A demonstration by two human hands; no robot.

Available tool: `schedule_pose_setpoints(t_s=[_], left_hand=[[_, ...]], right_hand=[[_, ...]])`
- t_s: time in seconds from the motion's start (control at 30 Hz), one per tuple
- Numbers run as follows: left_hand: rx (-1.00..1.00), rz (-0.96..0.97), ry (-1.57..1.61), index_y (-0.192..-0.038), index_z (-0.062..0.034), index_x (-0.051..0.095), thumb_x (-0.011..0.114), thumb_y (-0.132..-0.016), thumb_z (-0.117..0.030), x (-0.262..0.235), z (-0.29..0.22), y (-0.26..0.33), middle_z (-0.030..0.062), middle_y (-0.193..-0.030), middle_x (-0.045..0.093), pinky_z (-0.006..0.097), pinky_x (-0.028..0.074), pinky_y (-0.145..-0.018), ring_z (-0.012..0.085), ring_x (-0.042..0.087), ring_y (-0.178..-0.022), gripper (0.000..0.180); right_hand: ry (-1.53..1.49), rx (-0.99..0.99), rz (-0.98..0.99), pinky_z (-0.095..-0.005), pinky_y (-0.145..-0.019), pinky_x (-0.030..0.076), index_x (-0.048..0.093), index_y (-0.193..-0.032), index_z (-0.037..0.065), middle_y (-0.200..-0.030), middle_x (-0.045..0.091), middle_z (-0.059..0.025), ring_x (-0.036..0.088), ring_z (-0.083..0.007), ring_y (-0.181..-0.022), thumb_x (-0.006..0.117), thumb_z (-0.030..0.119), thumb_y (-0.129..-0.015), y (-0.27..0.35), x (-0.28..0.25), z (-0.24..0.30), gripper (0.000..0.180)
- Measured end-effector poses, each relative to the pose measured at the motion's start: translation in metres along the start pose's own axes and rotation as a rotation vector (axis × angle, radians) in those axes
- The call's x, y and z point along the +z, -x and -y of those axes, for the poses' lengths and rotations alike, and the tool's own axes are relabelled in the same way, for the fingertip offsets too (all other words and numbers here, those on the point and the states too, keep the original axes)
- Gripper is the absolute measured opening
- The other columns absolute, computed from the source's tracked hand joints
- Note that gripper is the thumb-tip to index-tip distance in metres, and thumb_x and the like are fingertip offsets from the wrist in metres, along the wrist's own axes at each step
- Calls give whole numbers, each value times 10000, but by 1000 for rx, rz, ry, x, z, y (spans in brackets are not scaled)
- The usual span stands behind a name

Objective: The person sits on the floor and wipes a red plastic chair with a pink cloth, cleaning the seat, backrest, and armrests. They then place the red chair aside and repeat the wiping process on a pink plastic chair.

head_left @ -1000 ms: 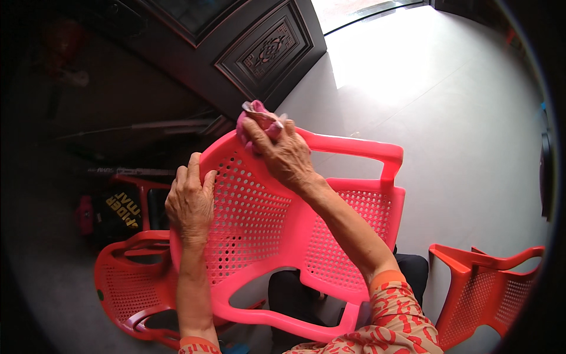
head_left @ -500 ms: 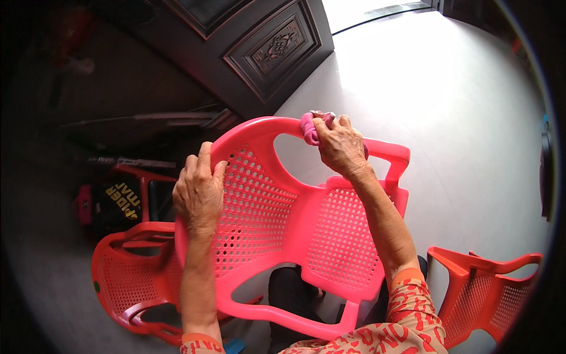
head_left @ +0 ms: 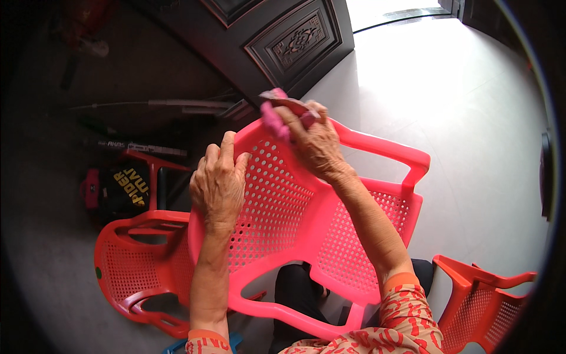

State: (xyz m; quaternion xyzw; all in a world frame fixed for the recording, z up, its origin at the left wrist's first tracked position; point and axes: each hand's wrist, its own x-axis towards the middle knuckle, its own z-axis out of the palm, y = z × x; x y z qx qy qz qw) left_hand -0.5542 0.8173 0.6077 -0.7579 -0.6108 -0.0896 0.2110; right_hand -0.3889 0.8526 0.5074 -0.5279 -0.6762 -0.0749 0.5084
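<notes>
A pink plastic armchair [head_left: 277, 203] with a perforated back and seat is tilted in front of me. My left hand [head_left: 219, 177] grips the top edge of its backrest, thumb on the inner face and fingers over the rim. In my right hand [head_left: 315, 138] is a bunched pink cloth [head_left: 276, 121], held at the far corner of the backrest where the armrest begins. The hand hides part of that corner, and the cloth is slightly blurred.
A red plastic chair [head_left: 132, 271] stands at the left, another red chair [head_left: 480, 301] at the lower right. A black bag [head_left: 124, 192] rests on a red seat at the left. Beyond is a dark carved door [head_left: 295, 44]. Something blue [head_left: 233, 342] shows at the bottom.
My right hand has slid the cloth leftward along the chair's far edge toward the top of the backrest. My left hand keeps its hold; the view has shifted a little.
</notes>
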Motion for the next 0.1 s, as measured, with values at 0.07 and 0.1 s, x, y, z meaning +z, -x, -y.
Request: schedule_pose_setpoints(t_s=[0.07, 0.1], left_hand=[[-8, -8, -10, -1247, -156, 530, 678, -838, -213, 1, 1, 1, 61, -917, 580, 402, 519, -684, 263, 631, -858, 439], [-11, -11, -13, -1248, -158, 530, 674, -843, -212, 2, 2, 1, 55, -919, 583, 403, 520, -685, 259, 632, -858, 433]], right_hand=[[11, 112, 21, -403, -923, 461, 455, -1370, 170, -1283, 499, -98, 455, -320, -1098, 668, 146, -759, 14, 2, -16, 647], [25, 128, -1, -405, -946, 449, 451, -1374, 173, -1297, 488, -116, 454, -314, -1106, 679, 158, -769, 23, 5, -20, 647]])
